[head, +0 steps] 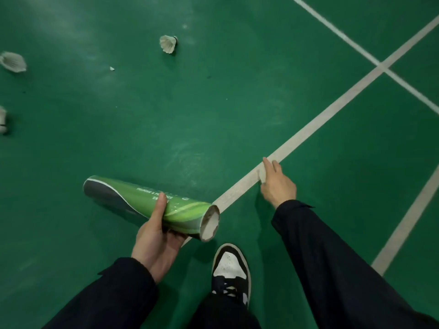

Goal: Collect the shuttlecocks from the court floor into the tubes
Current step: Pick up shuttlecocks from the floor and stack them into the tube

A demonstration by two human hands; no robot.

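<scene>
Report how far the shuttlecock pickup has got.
Done: cannot tell; nothing shows inside the tube's open end. In hand: left hand grips the tube, right hand holds something whitish, unclear. Left: three shuttlecocks on the floor.

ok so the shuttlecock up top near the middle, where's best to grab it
Pinch the shuttlecock by its dark cork tip, coming from above on the right. It lies on its side with the cork pointing right and the feather skirt flaring left, so the cork is the firm part; squeezing the feathers would likely crush them.
</scene>
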